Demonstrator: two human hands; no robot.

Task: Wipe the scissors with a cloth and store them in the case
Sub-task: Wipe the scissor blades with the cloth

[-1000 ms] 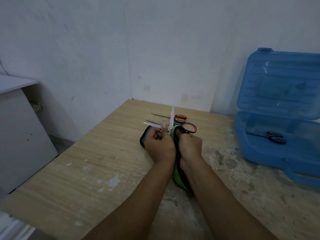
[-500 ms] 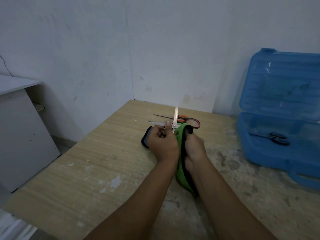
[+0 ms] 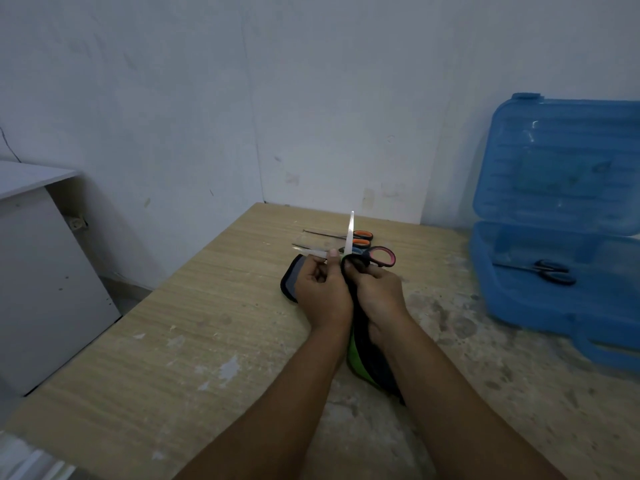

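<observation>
Pink-and-black handled scissors (image 3: 382,256) are held open above the table, one blade pointing straight up and the other pointing left. My left hand (image 3: 323,296) pinches the left-pointing blade, thumb on top. Just right of it, my right hand (image 3: 379,292) grips the green-and-black cloth (image 3: 356,358) against the scissors near the pivot. The cloth hangs down between my wrists onto the table. At the right stands the open blue case (image 3: 554,306), with black scissors (image 3: 550,270) lying in its tray.
Orange-handled scissors (image 3: 362,234) lie on the wooden table (image 3: 207,323) just behind my hands. A white cabinet (image 3: 41,271) stands off the table's left edge. Walls close off the far side, and the case lid leans upright.
The green fold of cloth that sat high near the pivot half a second ago is now lower in my right hand. Both hands stay at the same spot.
</observation>
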